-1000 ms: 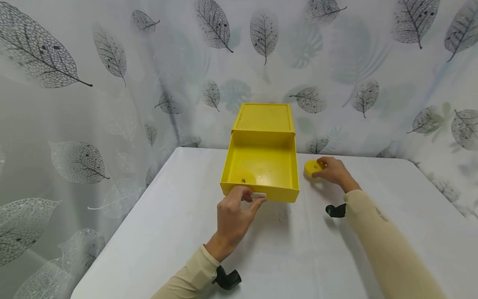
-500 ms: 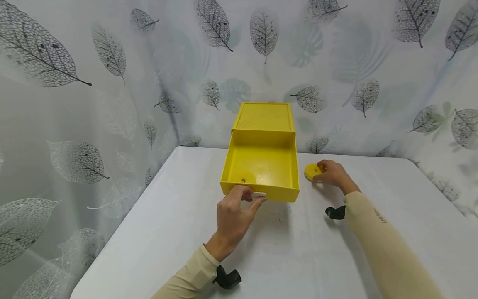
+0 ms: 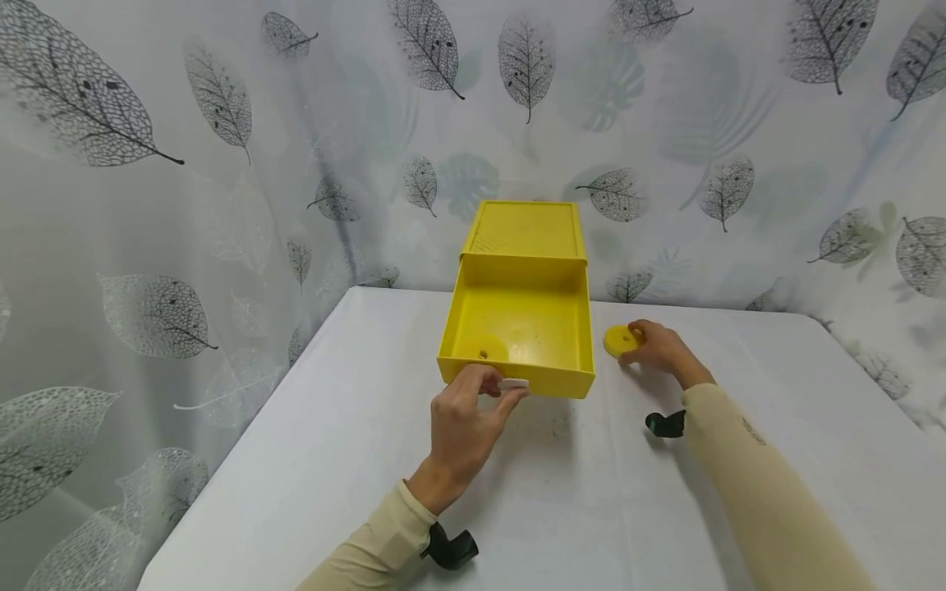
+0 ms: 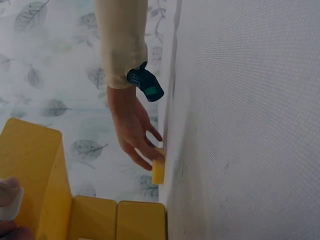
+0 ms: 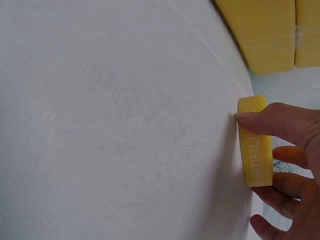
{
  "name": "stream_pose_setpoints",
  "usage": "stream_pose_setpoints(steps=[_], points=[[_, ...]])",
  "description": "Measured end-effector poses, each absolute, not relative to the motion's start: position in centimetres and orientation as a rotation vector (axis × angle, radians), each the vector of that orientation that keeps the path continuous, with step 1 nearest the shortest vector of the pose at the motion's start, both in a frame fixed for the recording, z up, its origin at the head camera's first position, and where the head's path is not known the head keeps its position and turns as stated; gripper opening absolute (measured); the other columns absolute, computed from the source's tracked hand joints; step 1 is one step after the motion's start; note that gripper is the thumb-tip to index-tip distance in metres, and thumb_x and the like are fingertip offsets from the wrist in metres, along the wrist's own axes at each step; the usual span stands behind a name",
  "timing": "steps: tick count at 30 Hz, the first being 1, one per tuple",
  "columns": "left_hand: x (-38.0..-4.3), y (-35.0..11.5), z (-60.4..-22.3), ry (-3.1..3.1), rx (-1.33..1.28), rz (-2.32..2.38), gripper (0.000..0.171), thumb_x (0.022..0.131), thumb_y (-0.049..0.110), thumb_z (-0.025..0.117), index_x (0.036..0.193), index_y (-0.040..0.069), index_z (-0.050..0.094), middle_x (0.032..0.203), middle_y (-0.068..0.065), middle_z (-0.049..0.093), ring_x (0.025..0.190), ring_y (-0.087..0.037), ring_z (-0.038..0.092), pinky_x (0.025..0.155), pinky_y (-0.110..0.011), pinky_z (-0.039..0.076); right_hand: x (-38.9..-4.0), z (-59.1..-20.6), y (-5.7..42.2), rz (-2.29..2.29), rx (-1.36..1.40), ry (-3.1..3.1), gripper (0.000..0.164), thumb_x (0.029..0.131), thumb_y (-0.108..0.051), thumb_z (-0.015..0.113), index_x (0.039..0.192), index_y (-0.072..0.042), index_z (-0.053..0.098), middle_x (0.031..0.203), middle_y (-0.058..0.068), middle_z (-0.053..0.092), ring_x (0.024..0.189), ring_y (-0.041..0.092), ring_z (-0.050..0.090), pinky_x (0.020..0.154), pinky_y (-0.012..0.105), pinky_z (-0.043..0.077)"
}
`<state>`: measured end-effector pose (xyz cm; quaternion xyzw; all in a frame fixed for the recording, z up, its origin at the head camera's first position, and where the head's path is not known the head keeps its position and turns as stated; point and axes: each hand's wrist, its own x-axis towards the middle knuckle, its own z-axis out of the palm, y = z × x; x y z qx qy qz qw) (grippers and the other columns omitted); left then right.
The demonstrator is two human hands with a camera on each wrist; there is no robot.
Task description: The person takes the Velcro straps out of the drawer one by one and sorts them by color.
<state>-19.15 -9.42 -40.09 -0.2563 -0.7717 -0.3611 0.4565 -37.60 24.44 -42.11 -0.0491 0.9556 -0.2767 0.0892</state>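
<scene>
In the head view a yellow drawer (image 3: 521, 316) is pulled out toward me from a yellow box (image 3: 526, 227). My left hand (image 3: 464, 431) pinches its white handle (image 3: 513, 383); the left wrist view has only fingertips (image 4: 9, 192) on that handle at the left edge. Inside the drawer, a faint yellow disc shape (image 3: 473, 345) with a small hole lies near the front left corner. To the right of the drawer, my right hand (image 3: 660, 348) holds another thick yellow disc (image 3: 619, 339) at the tabletop. The right wrist view shows white lettering on this disc's rim (image 5: 256, 150), with thumb and fingers around it.
A white cloth covers the table (image 3: 332, 460). A leaf-patterned curtain (image 3: 665, 123) hangs behind and at both sides, close to the box's back. Dark wrist-worn devices (image 3: 452, 552) stick out beneath both sleeves.
My right hand and its disc have shifted slightly nearer to me and down toward the tabletop. The left hand stays on the drawer handle, and the drawer has not moved.
</scene>
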Motion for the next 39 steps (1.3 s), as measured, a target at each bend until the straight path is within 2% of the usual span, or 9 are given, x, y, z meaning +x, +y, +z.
stream_pose_setpoints(steps=[6,11,18,25,30,39], points=[[-18.9,-9.4,-40.3,-1.915,-0.62,-0.894,0.042,0.073,0.017,0.097,0.092,0.002,0.062,0.083,-0.007,0.067,0.073,-0.017,0.068,0.064,-0.03,0.06,-37.4,-42.5,24.7,-0.829,-0.121,2.814,0.091,0.091,-0.024,0.08,0.155,0.01,0.026,0.152,0.038,0.035,0.134,0.054,0.038,0.114,0.069,0.027],[-18.9,-9.4,-40.4,-1.909,-0.624,-0.894,0.043,0.072,0.015,0.098,0.092,0.002,0.062,0.082,-0.006,0.067,0.072,-0.017,0.068,0.063,-0.03,0.059,-36.9,-42.0,24.6,-0.835,-0.119,2.817,0.093,0.091,-0.027,0.079,0.157,0.008,0.024,0.154,0.039,0.03,0.137,0.056,0.035,0.113,0.07,0.027],[-19.1,-9.4,-40.2,-1.9,-0.635,-0.886,0.041,0.073,0.014,0.097,0.092,0.003,0.062,0.083,-0.005,0.067,0.072,-0.017,0.067,0.064,-0.029,0.059,-36.4,-39.5,24.9,-0.849,-0.178,2.878,0.095,0.095,-0.032,0.076,0.156,0.014,0.019,0.152,0.044,0.03,0.137,0.06,0.032,0.111,0.07,0.03],[-19.1,-9.4,-40.2,-1.917,-0.625,-0.888,0.041,0.074,0.016,0.096,0.093,0.003,0.062,0.083,-0.006,0.066,0.073,-0.017,0.068,0.065,-0.03,0.059,-36.4,-36.9,24.3,-0.819,-0.213,2.932,0.092,0.097,-0.03,0.074,0.156,0.015,0.019,0.156,0.041,0.025,0.139,0.059,0.03,0.11,0.071,0.03],[-19.1,-9.4,-40.2,-1.925,-0.617,-0.89,0.041,0.075,0.018,0.096,0.092,0.004,0.062,0.083,-0.005,0.066,0.074,-0.017,0.067,0.065,-0.029,0.059,-36.0,-35.1,23.7,-0.825,-0.214,2.962,0.089,0.098,-0.03,0.073,0.156,0.013,0.021,0.155,0.04,0.029,0.137,0.059,0.034,0.108,0.07,0.034],[-19.3,-9.5,-40.0,-1.91,-0.627,-0.881,0.041,0.076,0.018,0.096,0.092,0.003,0.062,0.083,-0.006,0.066,0.073,-0.018,0.067,0.064,-0.029,0.059,-34.7,-31.1,21.8,-0.894,-0.325,3.083,0.07,0.102,-0.022,0.066,0.154,0.009,0.031,0.152,0.036,0.039,0.136,0.055,0.039,0.107,0.067,0.039]])
